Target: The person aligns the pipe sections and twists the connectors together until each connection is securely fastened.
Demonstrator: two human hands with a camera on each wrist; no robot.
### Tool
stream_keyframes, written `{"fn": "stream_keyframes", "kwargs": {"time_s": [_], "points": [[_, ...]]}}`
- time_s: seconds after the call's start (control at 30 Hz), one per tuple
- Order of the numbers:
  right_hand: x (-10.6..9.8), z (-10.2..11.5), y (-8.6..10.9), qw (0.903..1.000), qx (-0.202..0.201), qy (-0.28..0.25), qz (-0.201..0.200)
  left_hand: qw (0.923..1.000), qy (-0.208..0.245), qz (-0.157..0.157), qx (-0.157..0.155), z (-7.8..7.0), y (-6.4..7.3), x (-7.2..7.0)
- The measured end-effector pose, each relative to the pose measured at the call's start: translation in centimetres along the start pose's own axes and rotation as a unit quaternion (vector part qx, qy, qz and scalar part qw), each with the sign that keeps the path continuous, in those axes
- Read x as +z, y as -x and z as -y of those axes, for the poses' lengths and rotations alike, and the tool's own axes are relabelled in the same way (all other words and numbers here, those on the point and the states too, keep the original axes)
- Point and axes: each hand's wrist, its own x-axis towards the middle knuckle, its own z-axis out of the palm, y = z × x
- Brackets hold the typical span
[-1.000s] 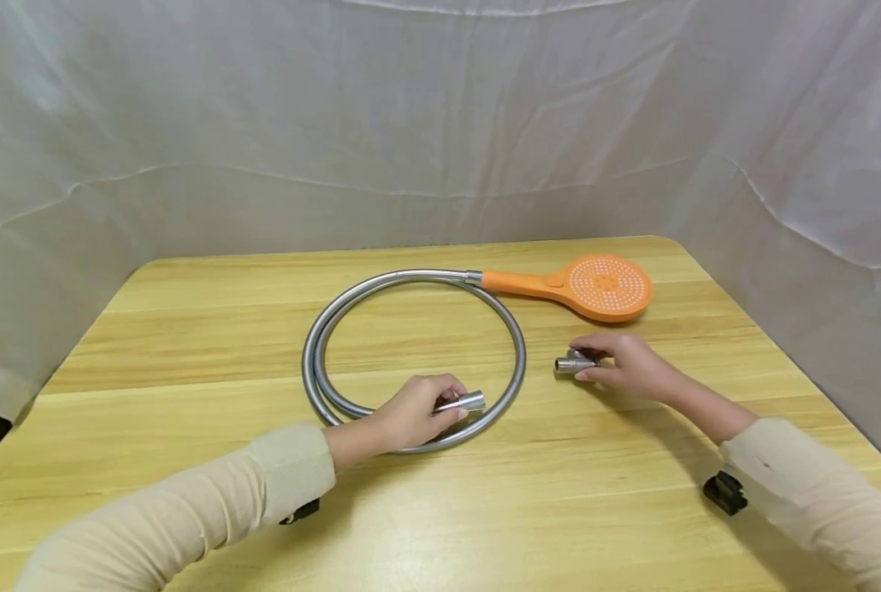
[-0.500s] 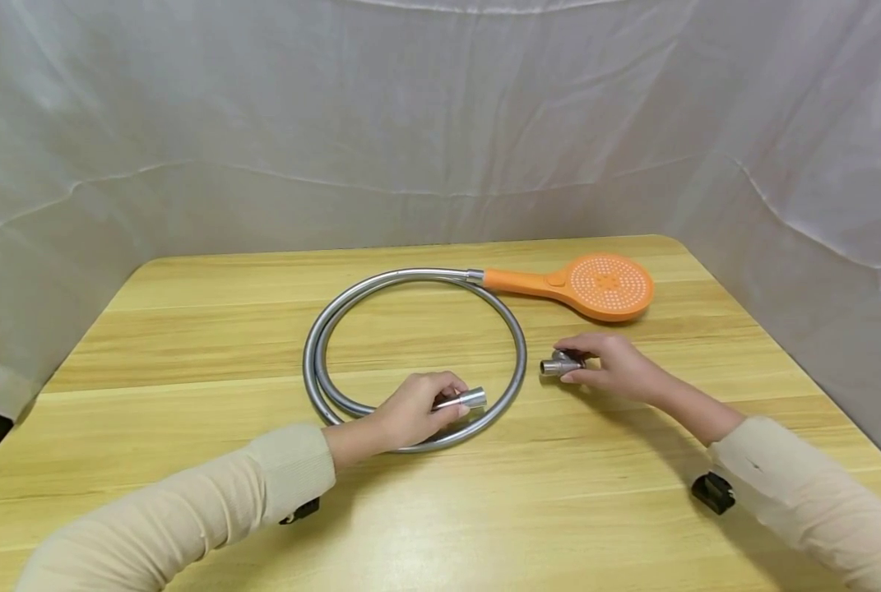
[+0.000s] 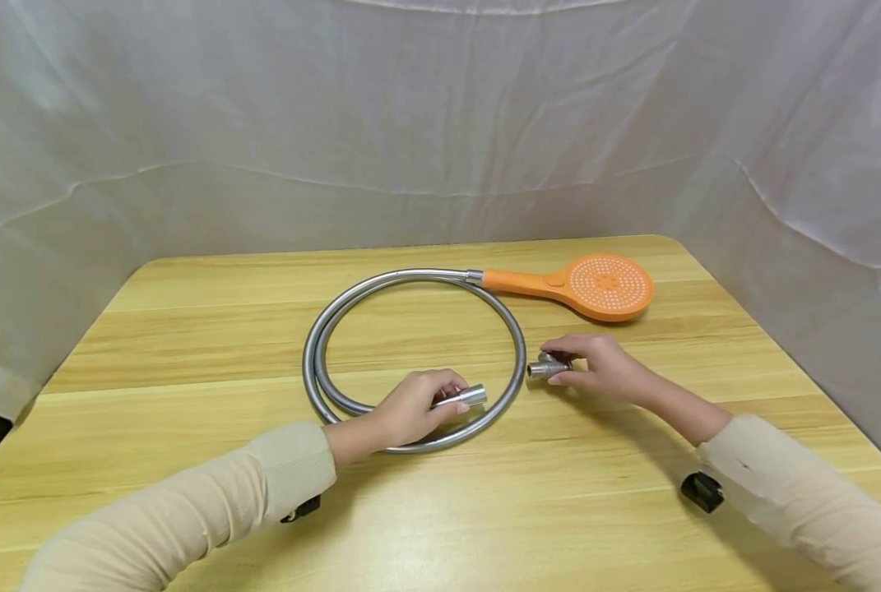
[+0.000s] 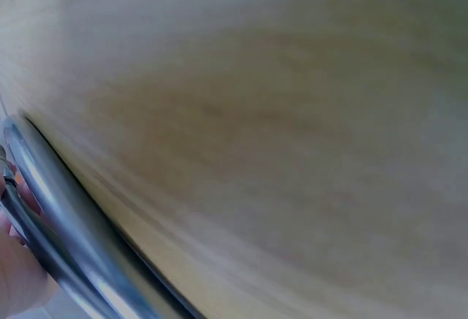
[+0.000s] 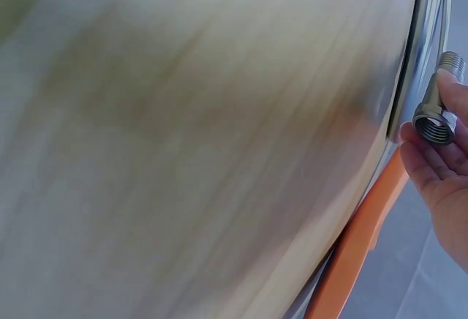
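A silver shower hose (image 3: 311,353) lies coiled on the table. Its free end carries a chrome hose nut (image 3: 473,396), mouth facing right, which my left hand (image 3: 414,407) pinches just behind. In the left wrist view the hose (image 4: 66,209) runs past the fingers at the lower left. My right hand (image 3: 606,370) holds a small metal pipe fitting (image 3: 538,370) just right of the coil, one end pointing left toward the nut, a short gap away. The right wrist view shows this fitting (image 5: 433,118) with a threaded stub and an internally threaded socket, partly covered by the thumb.
Behind the right hand, an orange shower head (image 3: 609,286) lies with its spray face up, joined by its handle to the hose's other end. The wooden table (image 3: 188,345) is enclosed by a pale cloth backdrop (image 3: 410,123) at the back and sides.
My right hand has moved left with the pipe fitting, closer to the hose nut. The left hand, hose and shower head have stayed almost still.
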Motion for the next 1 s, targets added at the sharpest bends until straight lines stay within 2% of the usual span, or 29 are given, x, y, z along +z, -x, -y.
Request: {"fn": "stream_keyframes", "kwargs": {"time_s": [0.63,1.0], "points": [[0.5,0.7,-1.0,0.9998,-0.014,-0.001,0.010,1.0000,-0.007,0.001,0.005,-0.1,-0.1,0.0],[0.5,1.0,-1.2,0.9993,-0.029,-0.014,0.018,0.9996,-0.018,-0.013,-0.016,-0.3,0.1,0.2]]}}
